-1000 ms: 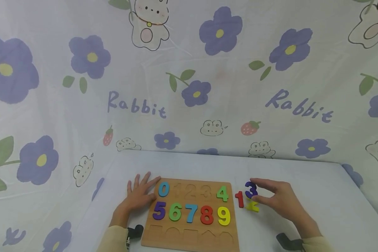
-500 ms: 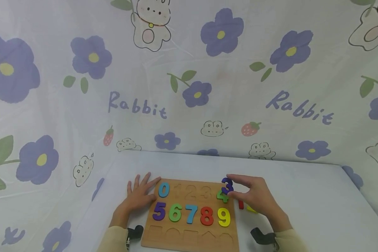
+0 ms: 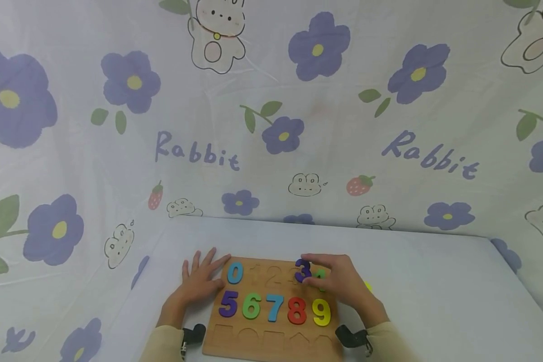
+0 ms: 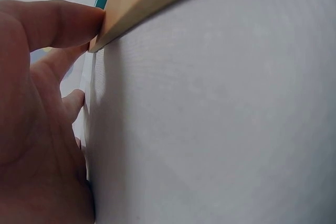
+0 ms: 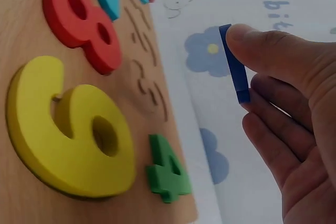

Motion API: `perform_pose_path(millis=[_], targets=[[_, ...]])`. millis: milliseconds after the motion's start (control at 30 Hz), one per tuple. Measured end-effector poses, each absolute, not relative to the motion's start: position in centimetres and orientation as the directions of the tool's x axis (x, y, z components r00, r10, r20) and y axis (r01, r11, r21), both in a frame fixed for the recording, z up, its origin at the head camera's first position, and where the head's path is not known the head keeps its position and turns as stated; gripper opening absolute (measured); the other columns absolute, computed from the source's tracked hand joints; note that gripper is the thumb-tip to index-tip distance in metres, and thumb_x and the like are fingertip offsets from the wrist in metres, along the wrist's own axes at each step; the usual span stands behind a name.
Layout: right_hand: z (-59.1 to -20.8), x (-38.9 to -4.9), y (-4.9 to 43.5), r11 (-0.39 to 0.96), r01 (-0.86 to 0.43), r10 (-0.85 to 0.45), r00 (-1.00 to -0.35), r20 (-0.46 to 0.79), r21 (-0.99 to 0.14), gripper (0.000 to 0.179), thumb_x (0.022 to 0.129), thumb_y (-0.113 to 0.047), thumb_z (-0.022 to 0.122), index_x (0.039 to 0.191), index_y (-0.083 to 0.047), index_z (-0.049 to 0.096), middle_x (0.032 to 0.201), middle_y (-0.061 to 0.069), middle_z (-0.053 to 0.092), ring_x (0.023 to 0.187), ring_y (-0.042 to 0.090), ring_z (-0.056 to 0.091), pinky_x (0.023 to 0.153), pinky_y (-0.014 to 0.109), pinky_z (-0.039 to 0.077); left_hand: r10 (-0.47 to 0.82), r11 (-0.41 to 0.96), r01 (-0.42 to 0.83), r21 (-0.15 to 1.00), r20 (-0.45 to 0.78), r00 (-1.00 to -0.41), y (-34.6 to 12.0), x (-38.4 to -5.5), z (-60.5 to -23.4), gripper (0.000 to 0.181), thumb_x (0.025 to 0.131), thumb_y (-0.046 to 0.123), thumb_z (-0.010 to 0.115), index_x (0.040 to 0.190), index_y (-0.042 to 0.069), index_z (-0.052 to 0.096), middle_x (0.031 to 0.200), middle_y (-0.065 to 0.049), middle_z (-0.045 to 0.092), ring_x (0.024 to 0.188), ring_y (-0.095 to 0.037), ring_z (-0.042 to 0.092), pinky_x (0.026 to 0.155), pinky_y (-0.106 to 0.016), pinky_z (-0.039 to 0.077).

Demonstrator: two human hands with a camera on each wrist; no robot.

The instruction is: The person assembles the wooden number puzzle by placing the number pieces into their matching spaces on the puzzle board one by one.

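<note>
My right hand (image 3: 341, 280) pinches a dark-blue number 3 (image 3: 302, 271) between thumb and fingers, above the 3-shaped recess of a wooden number board (image 3: 253, 342). From the right wrist view the number 3 (image 5: 235, 66) is seen edge-on, raised off the board. Under this hand the green 4 (image 5: 167, 169) sits in the board's top row. My left hand (image 3: 201, 281) lies with spread, straight fingers at the board's left edge, thumb and index finger touching it. In the left wrist view the thumb (image 4: 68, 23) presses the board's side (image 4: 152, 6).
Seated in the board are the blue 0 (image 3: 235, 273), purple 5 (image 3: 228, 304), green 6 (image 3: 251, 305), blue 7 (image 3: 274, 306), red 8 (image 3: 297, 310) and yellow 9 (image 3: 321, 312). A yellow piece (image 3: 368, 285) peeks out beyond the right hand on the white table (image 3: 443, 301).
My right hand has carried the number 3 leftward from beside the board to over its top row, now covering the loose red 1 and most of the yellow piece. The left hand stays put.
</note>
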State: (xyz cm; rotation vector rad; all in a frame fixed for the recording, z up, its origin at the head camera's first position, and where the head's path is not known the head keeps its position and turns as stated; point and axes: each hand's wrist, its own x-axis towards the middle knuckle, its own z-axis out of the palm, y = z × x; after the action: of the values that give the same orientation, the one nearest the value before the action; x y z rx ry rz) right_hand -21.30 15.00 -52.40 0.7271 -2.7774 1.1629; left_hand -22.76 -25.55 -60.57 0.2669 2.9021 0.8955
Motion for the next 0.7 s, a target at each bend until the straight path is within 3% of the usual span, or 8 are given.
perform_pose_path(millis=[367,700], targets=[[-54.8,-21.9,13.9,0.622,-0.355,-0.395,-0.912,0.112,-0.698,0.051,0.089,-0.026,0.092,0.138,-0.022,0.078,0.135,-0.003,0.079,0.13,0.027,0.074,0.113,0.051,0.058,0.193,0.81,0.135,0.57,-0.041,-0.98,-25.6,-22.7,-60.4,0.073,0.095,0.028,0.067,0.166,0.027,0.05,0.183,-0.021,0.018,0.167,-0.058,-0.007,0.125,-0.08,-0.016],[-55.9,-22.3,13.5,0.63,-0.31,-0.399,-0.916,0.045,-0.712,0.049,0.092,-0.024,0.09,0.139,-0.018,0.077,0.135,0.0,0.079,0.13,0.027,0.072,0.116,0.056,0.055,0.197,0.795,0.135,0.592,-0.04,-0.98,-25.4,-22.4,-59.9,0.073,0.094,0.025,0.066,0.165,0.025,0.05,0.182,-0.023,0.018,0.166,-0.059,-0.008,0.125,-0.08,-0.017]])
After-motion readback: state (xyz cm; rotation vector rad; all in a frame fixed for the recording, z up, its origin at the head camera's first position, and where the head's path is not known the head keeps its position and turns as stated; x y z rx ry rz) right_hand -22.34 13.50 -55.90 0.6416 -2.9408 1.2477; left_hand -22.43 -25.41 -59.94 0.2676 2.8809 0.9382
